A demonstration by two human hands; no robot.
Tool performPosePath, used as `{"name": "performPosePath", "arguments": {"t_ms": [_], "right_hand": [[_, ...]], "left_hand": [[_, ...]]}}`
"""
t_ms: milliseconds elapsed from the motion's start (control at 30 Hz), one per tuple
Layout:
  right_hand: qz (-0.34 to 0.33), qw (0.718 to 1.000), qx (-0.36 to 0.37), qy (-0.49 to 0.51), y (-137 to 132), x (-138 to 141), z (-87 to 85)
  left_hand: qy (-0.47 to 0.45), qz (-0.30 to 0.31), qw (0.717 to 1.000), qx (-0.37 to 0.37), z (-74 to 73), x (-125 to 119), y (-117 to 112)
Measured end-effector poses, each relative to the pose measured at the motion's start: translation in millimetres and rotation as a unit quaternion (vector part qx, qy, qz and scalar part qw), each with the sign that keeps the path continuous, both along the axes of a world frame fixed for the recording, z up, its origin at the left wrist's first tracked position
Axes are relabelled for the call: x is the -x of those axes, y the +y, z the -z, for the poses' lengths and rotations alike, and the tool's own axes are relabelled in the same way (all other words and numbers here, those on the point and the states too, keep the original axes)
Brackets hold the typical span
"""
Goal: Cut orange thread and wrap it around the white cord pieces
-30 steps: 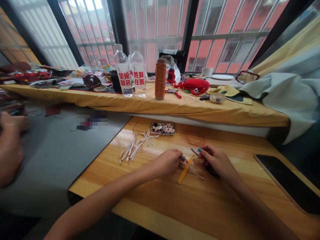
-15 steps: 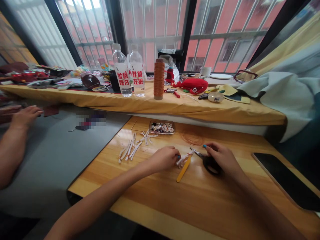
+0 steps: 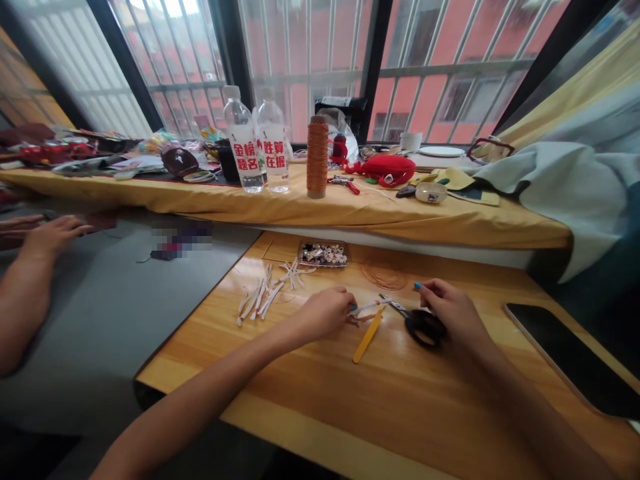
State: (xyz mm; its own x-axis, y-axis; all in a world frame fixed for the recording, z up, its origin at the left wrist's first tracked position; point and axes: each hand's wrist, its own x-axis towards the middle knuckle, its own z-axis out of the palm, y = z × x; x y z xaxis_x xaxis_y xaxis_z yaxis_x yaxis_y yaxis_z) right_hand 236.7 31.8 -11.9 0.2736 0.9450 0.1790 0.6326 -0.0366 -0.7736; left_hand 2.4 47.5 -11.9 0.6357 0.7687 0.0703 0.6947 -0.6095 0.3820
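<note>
My left hand (image 3: pixel 325 312) is closed in a pinch on a thin white strip (image 3: pixel 371 306) that points right, just above the wooden table (image 3: pixel 400 400). A yellow flat stick (image 3: pixel 367 335) lies on the table below the strip. Black-handled scissors (image 3: pixel 420 323) lie flat on the table, blades pointing left toward the strip. My right hand (image 3: pixel 453 310) rests with curled fingers against the scissors' handles. Several cut white strips (image 3: pixel 265 293) lie to the left of my left hand.
A small tray of beads (image 3: pixel 324 255) and a coil of orange thread (image 3: pixel 385 275) sit behind my hands. A dark phone (image 3: pixel 575 360) lies at the right. Another person's hand (image 3: pixel 50 233) rests on the grey mat at left. Bottles (image 3: pixel 245 150), an orange spool (image 3: pixel 317 157) and a red plush (image 3: pixel 387 170) stand on the yellow-covered ledge.
My right hand has lowered the scissors from the strip down flat onto the table. My left hand has kept its pinch on the white strip. The other person's hand moved forward on the mat.
</note>
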Motion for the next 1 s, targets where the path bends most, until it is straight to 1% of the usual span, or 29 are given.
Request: {"name": "performPosePath", "arguments": {"t_ms": [100,200,433,633,767,1000], "right_hand": [[0.010,0.998,-0.018,0.057,2.5,-5.4,2.9],[0.011,0.996,-0.017,0.084,4.5,-8.8,5.2],[0.026,0.987,-0.018,0.160,4.2,-6.2,4.5],[0.038,0.969,-0.023,0.243,4.6,-5.1,6.0],[0.043,0.954,-0.021,0.296,3.8,-4.2,5.3],[0.056,0.932,-0.019,0.359,2.2,-2.0,3.7]], "left_hand": [[0.025,0.001,1.000,-0.018,-5.8,0.5,-3.4],[0.040,0.005,0.999,-0.028,-8.7,0.7,-5.4],[0.062,0.002,0.997,-0.041,-11.0,1.5,-6.1],[0.052,0.012,0.997,-0.053,-11.2,1.6,-7.6],[0.042,0.001,0.998,-0.037,-12.9,1.1,-7.9],[0.023,-0.007,1.000,0.019,-20.5,0.5,-8.5]]}}
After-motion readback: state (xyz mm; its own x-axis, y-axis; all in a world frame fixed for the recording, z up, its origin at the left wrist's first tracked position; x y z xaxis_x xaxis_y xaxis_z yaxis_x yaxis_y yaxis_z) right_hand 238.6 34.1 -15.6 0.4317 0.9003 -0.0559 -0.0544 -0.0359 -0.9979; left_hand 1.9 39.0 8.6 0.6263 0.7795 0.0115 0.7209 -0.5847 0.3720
